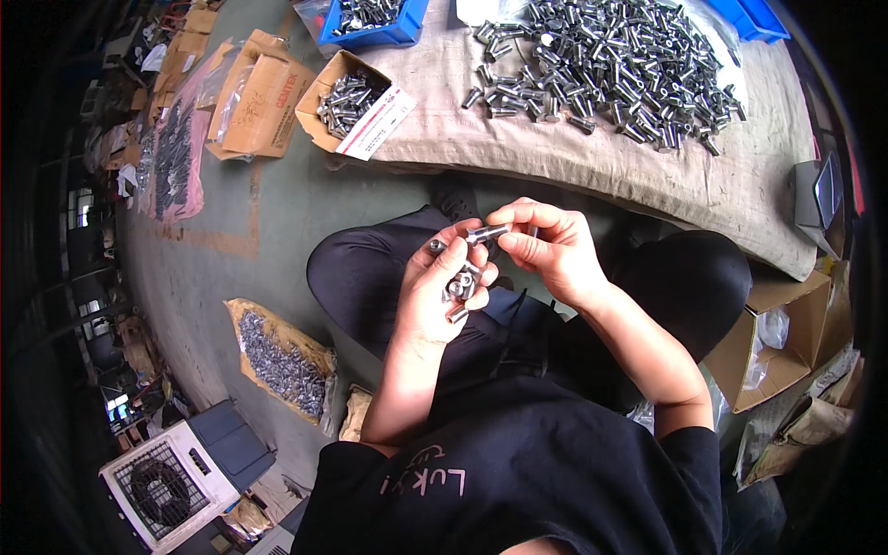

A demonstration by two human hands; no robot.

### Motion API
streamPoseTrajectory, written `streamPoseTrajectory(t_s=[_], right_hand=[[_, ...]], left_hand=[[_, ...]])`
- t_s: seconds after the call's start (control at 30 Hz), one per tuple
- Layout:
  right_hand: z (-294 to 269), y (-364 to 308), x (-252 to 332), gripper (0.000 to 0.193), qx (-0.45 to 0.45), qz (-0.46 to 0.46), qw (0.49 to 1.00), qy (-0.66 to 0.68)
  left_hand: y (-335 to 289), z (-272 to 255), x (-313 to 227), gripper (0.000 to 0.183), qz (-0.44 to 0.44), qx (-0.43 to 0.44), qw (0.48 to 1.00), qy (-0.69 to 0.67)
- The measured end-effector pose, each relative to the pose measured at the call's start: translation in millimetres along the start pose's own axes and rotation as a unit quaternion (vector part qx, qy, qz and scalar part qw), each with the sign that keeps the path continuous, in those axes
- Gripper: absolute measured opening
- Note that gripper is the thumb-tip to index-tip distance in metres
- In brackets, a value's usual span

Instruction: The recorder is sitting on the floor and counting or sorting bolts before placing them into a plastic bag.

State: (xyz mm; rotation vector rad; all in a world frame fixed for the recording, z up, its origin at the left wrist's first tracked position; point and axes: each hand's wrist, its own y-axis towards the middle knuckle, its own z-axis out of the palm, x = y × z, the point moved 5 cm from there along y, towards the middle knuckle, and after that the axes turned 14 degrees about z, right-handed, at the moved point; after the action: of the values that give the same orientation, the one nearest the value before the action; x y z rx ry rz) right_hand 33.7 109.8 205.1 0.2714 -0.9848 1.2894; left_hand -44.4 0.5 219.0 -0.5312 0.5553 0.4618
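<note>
My left hand [427, 301] is curled around several short, shiny metal sleeves [462, 282], some with hollow ends showing. Between the fingertips of both hands is a metal bolt [488, 233], lying nearly level. Its wider end sits at my left thumb and forefinger, while my right hand [562, 257] pinches the narrower end. Beyond my hands, a big heap of similar shiny metal parts [629, 69] lies on the cloth-covered table [435, 125]. An open carton [319, 116] full of longer metal pieces stands at that table's left corner.
Blue bins [407, 32] stand at the table's far side. On the floor to the left are a brown carton [277, 106] and a tray of small metal parts [287, 365]. A fan unit [171, 481] is at lower left, an open cardboard box [782, 347] at right.
</note>
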Motion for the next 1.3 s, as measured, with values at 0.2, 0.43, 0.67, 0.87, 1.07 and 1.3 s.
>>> streamPoseTrajectory(t_s=[0.2, 0.43, 0.67, 0.87, 1.07, 1.3], right_hand=[[6.5, -3.3, 4.5, 0.019, -0.008, -0.079, 0.996, -0.05], [-3.0, 2.2, -14.0, 0.018, 0.007, 0.068, 0.996, 0.052], [-5.0, 6.4, -16.0, 0.011, 0.076, 0.083, 0.964, 0.243], [2.0, 0.3, -13.3, 0.012, 0.036, 0.139, 0.987, 0.071], [19.3, -3.6, 7.5, 0.025, 0.083, 0.099, 0.966, -0.223], [8.5, -1.1, 2.2, 0.016, 0.096, 0.097, 0.99, -0.033]], left_hand=[[0.1, -2.0, -0.6, 0.023, 0.014, -0.012, 1.0, 0.008], [-0.2, -0.7, -1.5, 0.03, 0.018, 0.004, 1.0, 0.015], [0.1, 1.5, 0.5, 0.026, 0.005, 0.032, 0.999, -0.017], [-0.8, -0.1, 3.4, 0.028, 0.001, -0.009, 1.0, -0.006], [-1.5, 0.4, 2.3, 0.041, 0.003, 0.004, 0.982, 0.189], [0.3, -6.2, 6.0, 0.04, -0.015, -0.049, 0.994, 0.1]])
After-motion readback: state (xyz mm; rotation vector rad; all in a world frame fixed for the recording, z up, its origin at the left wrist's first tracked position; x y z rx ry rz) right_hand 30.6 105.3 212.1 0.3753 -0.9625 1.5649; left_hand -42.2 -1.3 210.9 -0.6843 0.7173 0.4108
